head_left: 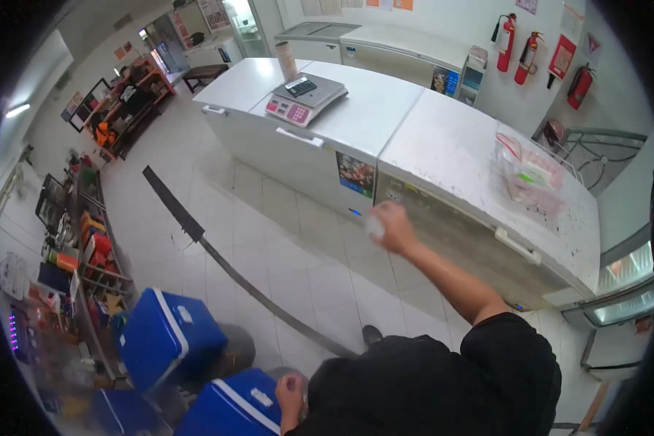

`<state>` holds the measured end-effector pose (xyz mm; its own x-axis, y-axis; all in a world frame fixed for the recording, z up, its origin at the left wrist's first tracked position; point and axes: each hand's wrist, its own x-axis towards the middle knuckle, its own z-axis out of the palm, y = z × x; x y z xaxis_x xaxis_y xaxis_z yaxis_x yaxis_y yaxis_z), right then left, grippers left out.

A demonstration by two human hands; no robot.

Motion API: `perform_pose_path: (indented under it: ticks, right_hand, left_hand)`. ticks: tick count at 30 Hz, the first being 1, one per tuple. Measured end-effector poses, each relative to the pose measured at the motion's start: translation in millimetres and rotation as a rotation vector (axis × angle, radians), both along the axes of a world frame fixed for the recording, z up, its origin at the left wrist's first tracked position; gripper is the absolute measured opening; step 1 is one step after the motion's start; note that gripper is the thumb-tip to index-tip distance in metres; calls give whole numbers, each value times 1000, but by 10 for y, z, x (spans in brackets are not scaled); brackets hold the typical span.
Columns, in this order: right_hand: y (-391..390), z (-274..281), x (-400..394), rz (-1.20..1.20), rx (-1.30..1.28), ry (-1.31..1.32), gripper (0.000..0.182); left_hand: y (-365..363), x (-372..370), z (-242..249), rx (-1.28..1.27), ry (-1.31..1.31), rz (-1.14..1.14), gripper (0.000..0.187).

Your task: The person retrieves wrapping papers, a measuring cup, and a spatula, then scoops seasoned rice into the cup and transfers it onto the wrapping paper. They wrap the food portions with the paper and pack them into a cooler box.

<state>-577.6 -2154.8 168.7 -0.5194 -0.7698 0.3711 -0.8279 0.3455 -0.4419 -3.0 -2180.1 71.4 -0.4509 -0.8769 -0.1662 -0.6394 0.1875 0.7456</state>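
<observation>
Two hands are busy as we look down over our black shirt [429,385]. Our right hand [392,227] is stretched out on a bare arm toward the front of the long white chest freezer [450,152], fingers curled around something small, pale and blurred [374,229]; we cannot tell what it is. Our left hand [289,389] sits low, close to the body, just beside the lid of a glossy blue cooler box [232,407]; whether it grips anything, we cannot tell. On the freezer's flat, scuffed lid lies a crinkled clear plastic bag [532,178]. Farther along stands a boxy scale [305,98] with pink buttons. A second blue cooler [163,336] rests on the pale tiled floor [269,240].
</observation>
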Motion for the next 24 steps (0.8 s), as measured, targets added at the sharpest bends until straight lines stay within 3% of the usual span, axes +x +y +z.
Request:
perform_pose_path:
  ticks: [2,4,9,11,13,14,15,16,18,20,21,22,24]
  right_hand:
    - [-281,-203,-908,-175,-12,7,68]
    - [-560,-319,-1551,-427,6,76,68]
    - [-924,-933,-3095,-654,-4,58,72]
    - [-996,-1014,-3354,-748,49,126,75]
    - [-1004,-1028,-3564,-835,193,85,77]
    - [-1225,-792,-3460,-1069,373,-60,83]
    - [-1557,-351,-3133,-1211,514,-183,91]
    - [-1770,-133,-3022,-1288,574,-129,91]
    - [-2013,-226,-2933,-1389,609,46,90]
    - [-2180,-636,-2972,-1321,402,389,78]
    - [-2381,-786,-2873,-1220,265,541,72]
    - [-2629,-850,-2686,-1115,127,687,66]
    - [-3415,-960,-2153,-1197,216,567,60]
  left_hand:
    - [-154,-33,-202,71,-77,240,13]
    - [-513,81,-597,184,-137,333,16]
    - [-1931,351,-1412,591,-363,278,23]
    - [-2510,399,-1640,704,-442,210,26]
    - [-3267,335,-1898,716,-543,-14,30]
    - [-3647,299,-2014,621,-608,-260,31]
    - [-4064,218,-2067,447,-662,-530,33]
    - [-4566,65,-2149,217,-690,-740,34]
    - [-5776,-176,-2121,81,-755,-557,35]
    - [-6943,-559,-2129,-71,-495,-270,36]
    - [-7365,-1096,-1369,202,-326,151,37]
    - [-7928,-1258,-1656,242,-95,191,33]
    - [-8794,-1810,-1626,367,261,359,28]
